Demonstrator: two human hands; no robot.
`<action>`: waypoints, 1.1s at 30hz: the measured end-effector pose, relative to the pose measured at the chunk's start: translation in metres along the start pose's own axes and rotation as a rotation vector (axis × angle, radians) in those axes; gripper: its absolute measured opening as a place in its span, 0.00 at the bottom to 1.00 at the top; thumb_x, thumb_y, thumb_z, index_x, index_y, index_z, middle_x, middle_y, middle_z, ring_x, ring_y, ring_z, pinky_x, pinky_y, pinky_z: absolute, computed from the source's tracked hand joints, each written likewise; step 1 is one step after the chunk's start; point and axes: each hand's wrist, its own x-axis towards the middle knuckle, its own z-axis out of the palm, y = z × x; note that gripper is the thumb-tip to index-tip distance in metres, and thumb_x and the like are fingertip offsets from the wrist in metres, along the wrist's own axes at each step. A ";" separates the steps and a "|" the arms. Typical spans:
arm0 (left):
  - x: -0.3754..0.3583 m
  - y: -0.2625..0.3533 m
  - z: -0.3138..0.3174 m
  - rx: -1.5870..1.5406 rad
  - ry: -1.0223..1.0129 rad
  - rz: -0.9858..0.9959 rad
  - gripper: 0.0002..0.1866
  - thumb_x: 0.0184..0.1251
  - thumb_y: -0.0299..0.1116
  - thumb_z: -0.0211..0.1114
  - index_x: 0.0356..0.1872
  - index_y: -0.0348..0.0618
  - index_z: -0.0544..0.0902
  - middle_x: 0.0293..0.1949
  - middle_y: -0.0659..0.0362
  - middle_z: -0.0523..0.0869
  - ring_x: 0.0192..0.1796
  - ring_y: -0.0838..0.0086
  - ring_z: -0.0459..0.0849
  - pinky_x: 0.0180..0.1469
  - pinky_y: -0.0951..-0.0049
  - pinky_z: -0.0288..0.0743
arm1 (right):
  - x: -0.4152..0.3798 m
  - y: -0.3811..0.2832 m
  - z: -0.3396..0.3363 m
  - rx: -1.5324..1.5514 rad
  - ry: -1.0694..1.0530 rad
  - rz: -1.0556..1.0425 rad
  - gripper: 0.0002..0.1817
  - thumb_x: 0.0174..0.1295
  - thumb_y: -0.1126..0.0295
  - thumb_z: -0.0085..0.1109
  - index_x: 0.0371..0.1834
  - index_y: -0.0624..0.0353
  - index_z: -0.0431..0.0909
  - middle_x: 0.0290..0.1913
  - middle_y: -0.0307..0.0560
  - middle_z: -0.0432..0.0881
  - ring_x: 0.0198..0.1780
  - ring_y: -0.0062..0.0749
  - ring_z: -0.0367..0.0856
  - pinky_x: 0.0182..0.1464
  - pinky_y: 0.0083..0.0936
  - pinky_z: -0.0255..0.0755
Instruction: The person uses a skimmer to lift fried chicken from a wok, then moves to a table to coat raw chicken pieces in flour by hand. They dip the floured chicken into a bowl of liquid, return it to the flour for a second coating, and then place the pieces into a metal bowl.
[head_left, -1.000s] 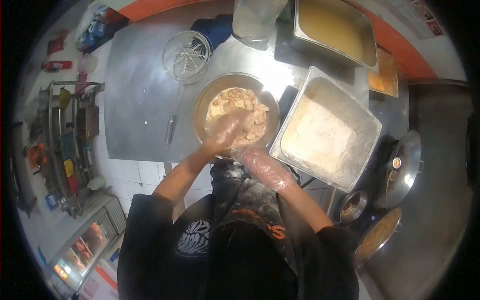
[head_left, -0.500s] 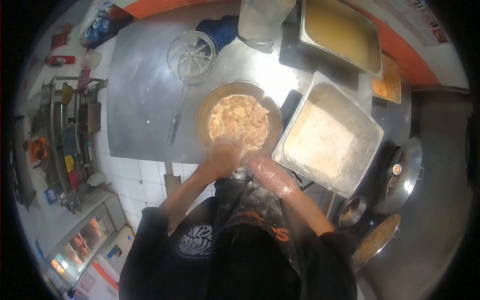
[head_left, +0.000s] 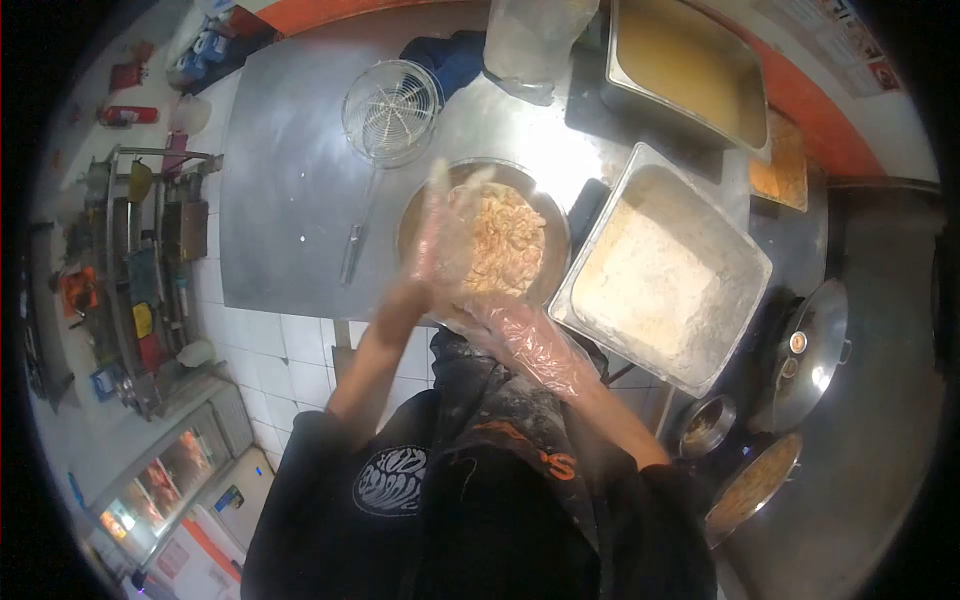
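A wide metal bowl [head_left: 558, 240] of raw, pale meat pieces [head_left: 507, 240] sits near the table's front edge. My left hand [head_left: 440, 235], in a clear plastic glove, is raised over the bowl's left side with fingers spread and slightly blurred. My right hand [head_left: 515, 335], also gloved, reaches across the bowl's near rim to my left wrist. Its fingers are closed at the loose cuff of the left glove [head_left: 458, 308]; the fingertips are partly hidden. To the right of the bowl is a deep metal pan [head_left: 725, 310] of white flour [head_left: 645, 280].
A wire strainer [head_left: 392, 112] with a long handle lies on the steel table [head_left: 280, 200]. Behind are a plastic bag [head_left: 535, 45] and a pan of yellowish liquid [head_left: 690, 65]. Woks [head_left: 812, 350] stand at the right, and a shelf rack [head_left: 150, 250] at the left.
My left hand has gone from closed at the bowl's near rim to spread above its left side. The right hand has moved left to the left wrist.
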 end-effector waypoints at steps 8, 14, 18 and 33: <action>-0.038 0.007 -0.011 -0.549 0.120 -0.306 0.52 0.74 0.76 0.42 0.81 0.40 0.57 0.71 0.43 0.71 0.74 0.54 0.71 0.74 0.51 0.69 | 0.020 -0.007 0.015 0.238 0.017 0.170 0.20 0.68 0.67 0.68 0.61 0.59 0.79 0.52 0.55 0.84 0.49 0.49 0.85 0.51 0.39 0.79; -0.034 -0.002 -0.020 -0.785 0.012 -0.260 0.51 0.73 0.75 0.45 0.82 0.41 0.56 0.76 0.43 0.65 0.75 0.52 0.68 0.75 0.51 0.69 | 0.014 -0.009 0.007 0.810 -0.124 0.418 0.15 0.77 0.67 0.54 0.61 0.63 0.77 0.52 0.51 0.85 0.50 0.42 0.85 0.53 0.33 0.79; -0.026 0.013 0.007 -0.173 0.372 -0.119 0.50 0.73 0.70 0.52 0.81 0.38 0.57 0.74 0.43 0.68 0.72 0.50 0.71 0.73 0.52 0.69 | 0.005 -0.018 0.005 0.400 -0.156 0.030 0.17 0.78 0.65 0.51 0.62 0.64 0.76 0.53 0.49 0.85 0.51 0.40 0.85 0.54 0.32 0.79; -0.017 -0.007 -0.047 1.320 -0.097 -0.329 0.30 0.70 0.30 0.62 0.73 0.39 0.71 0.58 0.44 0.83 0.62 0.51 0.81 0.66 0.58 0.74 | -0.003 -0.003 -0.005 -0.083 -0.255 0.028 0.13 0.61 0.77 0.58 0.50 0.65 0.82 0.43 0.59 0.84 0.45 0.54 0.86 0.51 0.44 0.81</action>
